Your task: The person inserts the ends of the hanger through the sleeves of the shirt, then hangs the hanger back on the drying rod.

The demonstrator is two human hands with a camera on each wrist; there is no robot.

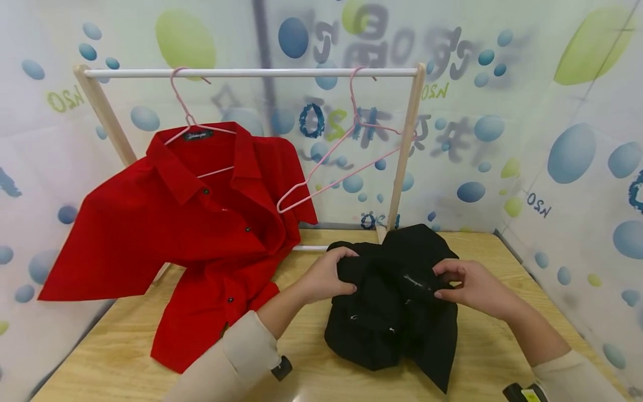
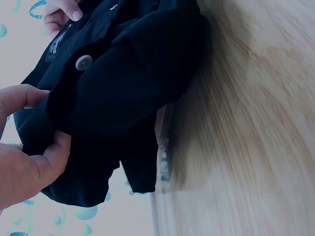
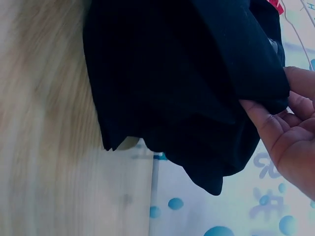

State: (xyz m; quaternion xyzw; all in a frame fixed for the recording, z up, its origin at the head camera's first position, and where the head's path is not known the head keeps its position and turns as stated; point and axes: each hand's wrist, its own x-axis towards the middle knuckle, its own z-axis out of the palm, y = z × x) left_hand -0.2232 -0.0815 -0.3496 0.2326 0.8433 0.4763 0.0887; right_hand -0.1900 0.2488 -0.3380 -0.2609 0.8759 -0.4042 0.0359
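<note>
Cream sleeves [image 1: 231, 357] end short of the bare left hand [image 1: 326, 277] and right hand [image 1: 474, 287]; black devices [image 1: 282, 368] sit underneath, the right one bearing a yellow-green patch [image 1: 530, 396].

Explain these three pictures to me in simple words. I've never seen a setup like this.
There is no robot here, just a person working with two bare hands. The widest picture comes from a camera on the person's head, looking forward and down. The other two come from cameras on the left and right wrists, so the table appears turned sideways in them.

A rack stands on the table. A red shirt hangs from it on a pink hanger; the second hanger is bare.

The left hand and right hand each pinch a black shirt, one at either side. Its lower part seems to rest on the table.
</note>
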